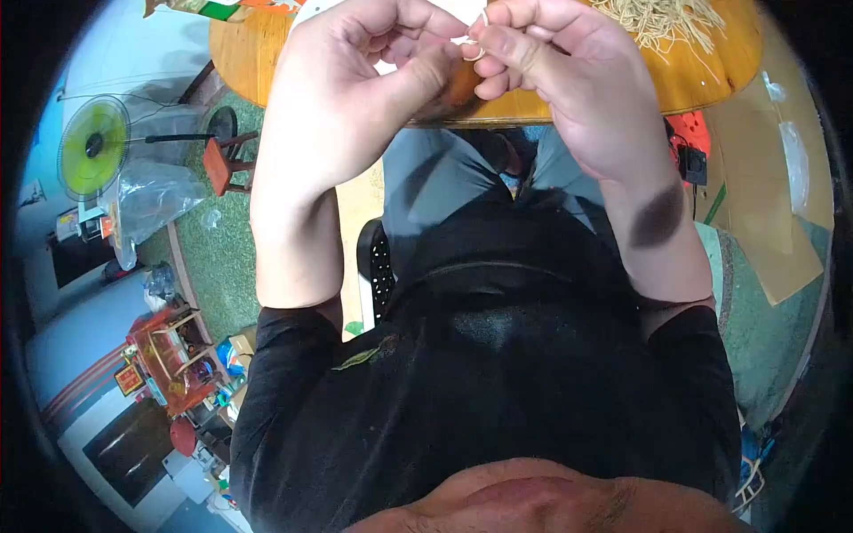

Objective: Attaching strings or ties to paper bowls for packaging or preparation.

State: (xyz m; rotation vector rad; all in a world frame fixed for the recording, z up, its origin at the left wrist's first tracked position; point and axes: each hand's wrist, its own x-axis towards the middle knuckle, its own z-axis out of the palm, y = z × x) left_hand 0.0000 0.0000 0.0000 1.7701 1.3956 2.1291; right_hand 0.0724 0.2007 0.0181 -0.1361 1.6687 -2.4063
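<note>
Above the near edge of a wooden table [240,60], both hands meet at the top of the view. My left hand [351,102] has thumb and fingers pinched on a thin cream cord [476,55]. My right hand [591,93] pinches the same cord from the other side, thumb against the index finger. A short curve of it shows between the fingertips; the rest is hidden by the fingers. Beyond my right hand, a loose pile of similar cream cords [671,25] lies on the table. Something white lies behind the hands, mostly covered.
A green-bladed fan [92,145] and a small reddish stool [222,164] stand at the left. Clear plastic [155,200] lies near the fan. On the right are flattened cardboard [755,178] and a red object [691,133] beside the table.
</note>
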